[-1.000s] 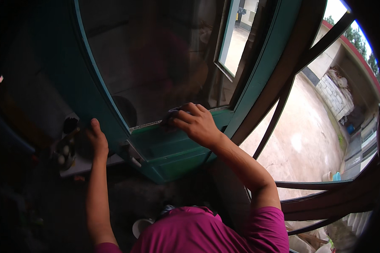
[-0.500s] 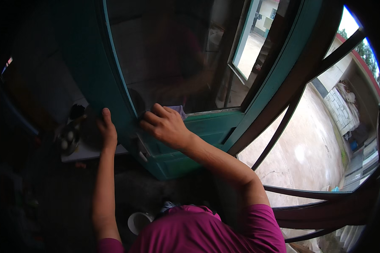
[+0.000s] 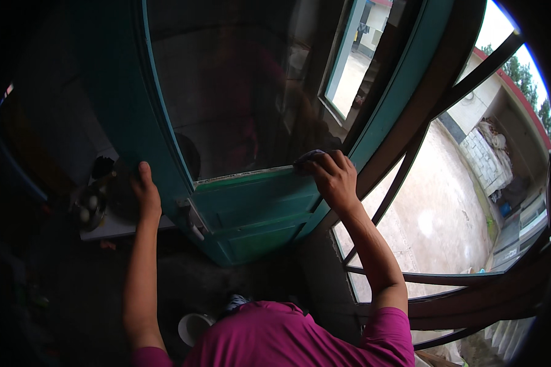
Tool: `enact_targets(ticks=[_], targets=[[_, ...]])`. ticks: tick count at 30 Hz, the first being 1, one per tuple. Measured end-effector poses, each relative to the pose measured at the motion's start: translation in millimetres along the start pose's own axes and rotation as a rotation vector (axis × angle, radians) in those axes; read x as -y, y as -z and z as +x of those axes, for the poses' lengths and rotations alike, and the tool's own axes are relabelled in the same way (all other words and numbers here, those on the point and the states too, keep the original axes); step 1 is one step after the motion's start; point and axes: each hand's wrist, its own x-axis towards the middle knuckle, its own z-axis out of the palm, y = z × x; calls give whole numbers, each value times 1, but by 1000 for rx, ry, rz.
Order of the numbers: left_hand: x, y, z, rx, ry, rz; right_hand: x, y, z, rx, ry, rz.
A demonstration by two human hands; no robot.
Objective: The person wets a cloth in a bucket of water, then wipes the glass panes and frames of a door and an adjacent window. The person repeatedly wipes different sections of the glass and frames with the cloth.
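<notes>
A green door (image 3: 251, 199) with a large dark glass pane (image 3: 226, 110) stands in front of me. My left hand (image 3: 146, 192) grips the door's left edge, thumb up, with its other fingers mostly hidden. Bunched in my right hand (image 3: 333, 174) is a greyish-purple cloth (image 3: 306, 159), pressed at the lower right corner of the glass, by the ledge along its bottom. A pale door handle (image 3: 194, 225) sits low on the left part of the door, between my hands.
Beyond the door's left edge, a pale surface (image 3: 113, 229) bears a bowl (image 3: 90, 205) with roundish things in it. A white bucket (image 3: 193, 327) is on the dark floor near my body. To the right, dark window bars (image 3: 404, 177) cross the view of a paved yard (image 3: 428, 220).
My right hand has slid the cloth rightward along the bottom of the glass, from the left corner to the right one. My left hand stays on the door's edge.
</notes>
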Motion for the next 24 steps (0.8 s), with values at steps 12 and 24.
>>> enact_targets(ticks=[12, 24], targets=[[21, 20, 12, 62, -62, 68, 124, -29, 78, -72, 199, 258], [26, 33, 2, 66, 162, -46, 32, 8, -12, -65, -420, -115]])
